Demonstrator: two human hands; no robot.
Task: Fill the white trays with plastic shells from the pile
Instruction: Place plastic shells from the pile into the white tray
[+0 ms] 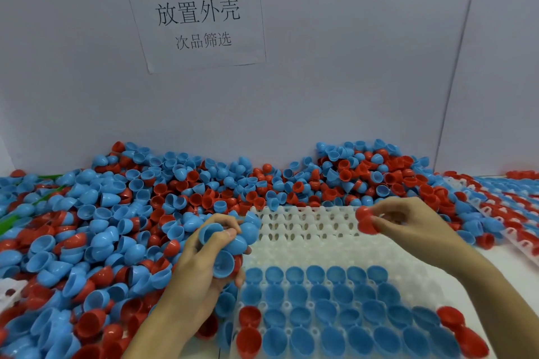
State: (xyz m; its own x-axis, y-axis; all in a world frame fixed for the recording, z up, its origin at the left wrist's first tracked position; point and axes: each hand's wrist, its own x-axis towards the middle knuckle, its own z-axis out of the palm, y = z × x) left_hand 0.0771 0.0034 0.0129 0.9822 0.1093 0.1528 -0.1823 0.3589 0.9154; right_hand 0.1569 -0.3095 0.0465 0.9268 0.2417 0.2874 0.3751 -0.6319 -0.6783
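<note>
Because the left hand (214, 253), at centre frame, clutches a heaped fistful of blue shells (224, 242) beside the white tray (306, 230), one could slip out and knock seated shells loose. At right of centre, the right hand (408, 221) pinches red shells (364, 220) over the tray's bare upper rows; the pile (145, 198) crowding the tray's top and left edges could spill into open sockets.

The heaped blue and red half-round plastic shells (122, 221) are looking smooth and glossy, catching soft highlights. The white moulded plastic tray (329, 248) is showing a duller, slightly translucent finish. The white paper sign (198, 17) and pale grey backing board (335, 81) are appearing matt.
</note>
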